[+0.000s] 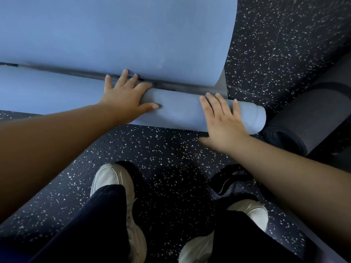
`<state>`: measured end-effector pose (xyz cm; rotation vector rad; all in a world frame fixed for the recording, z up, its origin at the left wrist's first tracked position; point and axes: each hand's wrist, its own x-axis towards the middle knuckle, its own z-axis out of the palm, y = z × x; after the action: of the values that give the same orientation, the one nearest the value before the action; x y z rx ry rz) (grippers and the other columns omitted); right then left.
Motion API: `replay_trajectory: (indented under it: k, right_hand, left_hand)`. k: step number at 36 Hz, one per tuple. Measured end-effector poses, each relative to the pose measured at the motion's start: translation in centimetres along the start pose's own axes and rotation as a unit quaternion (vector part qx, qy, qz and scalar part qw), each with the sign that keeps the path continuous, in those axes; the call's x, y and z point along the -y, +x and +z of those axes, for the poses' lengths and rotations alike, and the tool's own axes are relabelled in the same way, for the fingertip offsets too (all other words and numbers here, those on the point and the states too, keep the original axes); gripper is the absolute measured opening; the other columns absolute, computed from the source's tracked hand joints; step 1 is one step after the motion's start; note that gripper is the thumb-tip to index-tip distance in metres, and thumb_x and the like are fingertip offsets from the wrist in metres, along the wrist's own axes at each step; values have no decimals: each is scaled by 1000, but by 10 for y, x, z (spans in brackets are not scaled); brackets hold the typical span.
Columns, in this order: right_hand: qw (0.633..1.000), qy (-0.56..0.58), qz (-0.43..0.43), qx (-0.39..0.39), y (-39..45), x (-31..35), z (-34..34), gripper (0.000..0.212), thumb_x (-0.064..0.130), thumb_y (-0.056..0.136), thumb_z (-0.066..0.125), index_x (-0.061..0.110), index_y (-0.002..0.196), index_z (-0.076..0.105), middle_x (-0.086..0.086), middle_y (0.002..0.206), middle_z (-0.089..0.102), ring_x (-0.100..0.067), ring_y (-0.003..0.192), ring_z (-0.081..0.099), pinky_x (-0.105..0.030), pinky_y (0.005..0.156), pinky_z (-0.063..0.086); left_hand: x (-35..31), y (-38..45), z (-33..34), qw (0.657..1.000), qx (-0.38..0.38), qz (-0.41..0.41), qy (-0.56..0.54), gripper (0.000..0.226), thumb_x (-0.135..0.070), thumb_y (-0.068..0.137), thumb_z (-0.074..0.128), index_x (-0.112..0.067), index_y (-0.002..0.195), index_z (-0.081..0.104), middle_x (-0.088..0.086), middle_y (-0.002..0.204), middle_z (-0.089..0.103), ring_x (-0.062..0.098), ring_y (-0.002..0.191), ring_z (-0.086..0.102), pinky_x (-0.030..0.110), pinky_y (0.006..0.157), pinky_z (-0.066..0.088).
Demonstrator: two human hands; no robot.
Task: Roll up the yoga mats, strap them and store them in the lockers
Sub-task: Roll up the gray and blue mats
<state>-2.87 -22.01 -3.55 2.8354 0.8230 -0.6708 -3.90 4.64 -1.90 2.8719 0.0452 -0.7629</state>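
1. Head view: the blue mat (pixel 133 40) lay on the speckled floor (pixel 161 149), its near end partly rolled.
2. The left hand (pixel 123 95) and right hand (pixel 224 120) pressed flat on the roll, fingers spread, gripping nothing.
3. It looked soft, light and springy; best pressed evenly near both ends.

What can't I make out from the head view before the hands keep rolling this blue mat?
- Blue mat: unrolled length left, cut off by the top and left edges.
- Left hand and right hand: palm contact with the roll, hidden under the hands.
- Dark rolled mat: strapped or not, cut off at the right edge.
- Lockers: out of view.
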Motion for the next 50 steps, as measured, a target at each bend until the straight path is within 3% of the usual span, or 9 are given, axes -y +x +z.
replay_trajectory:
  k: [2, 6, 10, 19, 24, 28, 34, 43, 50]
  right_hand:
    - [1000, -2, 6, 5, 6, -2, -4, 120, 55, 78, 70, 16, 152, -17, -3, 161, -7, -26, 148, -6, -56, 116, -1]
    - [1000, -11, 5, 8, 15, -7, -9, 121, 51, 76, 74, 19, 152, -15, -2, 160, -2, -27, 148, 1, -55, 118, 4]
    - [1000, -8, 9, -8, 20, -10, -9, 121, 48, 74, 77, 23, 153, -10, -6, 156, 8, -30, 144, 11, -53, 119, 7]
    - [998, -14, -13, -57, 9, -20, -5, 105, 44, 69, 78, 27, 153, 17, -8, 142, 35, -33, 126, 38, -48, 106, 27]
    - [993, -4, -19, -117, -8, -19, 12, 104, 42, 51, 85, 24, 142, 38, -10, 124, 54, -37, 103, 54, -50, 87, 43]
    - [989, 3, -34, -141, -27, -17, 25, 106, 44, 44, 86, 25, 137, 38, -8, 117, 57, -37, 96, 58, -49, 80, 46]
    - [991, 12, -44, -122, -53, -10, 38, 110, 53, 42, 86, 25, 138, 38, -5, 117, 57, -35, 96, 57, -47, 80, 45]
    - [991, 47, -70, -102, -80, -7, 53, 95, 50, 52, 70, 29, 139, 38, -2, 122, 57, -32, 100, 57, -46, 81, 45]
    - [985, 85, -95, -115, -77, -10, 52, 78, 53, 59, 55, 22, 129, 43, -5, 125, 59, -33, 104, 60, -44, 80, 48]
  left_hand:
    - [-2, 0, 2, 1000, -6, 3, 18, 103, -86, 64, 18, -32, 151, 19, 8, 161, 12, 28, 149, -4, 62, 114, -3]
    - [1, 3, 8, 992, 9, 21, 128, 128, -82, 57, 62, -26, 154, 1, 10, 162, 4, 31, 148, -8, 65, 112, 0]
    - [2, 8, 5, 984, 6, 31, 174, 129, -72, 59, 73, -23, 154, 0, 13, 161, 2, 35, 148, -8, 68, 110, 2]
    - [-3, 2, 3, 985, -11, 67, 157, 106, -60, 68, 75, -16, 149, 22, 8, 151, 33, 37, 148, 3, 66, 111, 1]
    - [-5, -12, 8, 985, -10, 92, 146, 102, -62, 65, 74, -16, 145, 30, 9, 143, 42, 35, 148, 3, 65, 112, 1]
    - [-4, -29, 22, 985, -15, 117, 127, 98, -61, 61, 76, -16, 141, 40, 10, 133, 51, 39, 147, 10, 66, 111, 3]
    - [2, -52, 45, 973, -77, 178, 123, 94, -56, 39, 86, -9, 117, 62, 15, 98, 67, 54, 128, 41, 78, 96, 24]
    - [1, -73, 62, 966, -76, 211, 131, 93, -62, 36, 82, -10, 111, 66, 11, 92, 68, 55, 122, 47, 77, 91, 32]
    - [4, -69, 59, 968, -40, 209, 134, 96, -81, 52, 50, -12, 117, 61, 12, 97, 67, 56, 130, 37, 77, 96, 28]
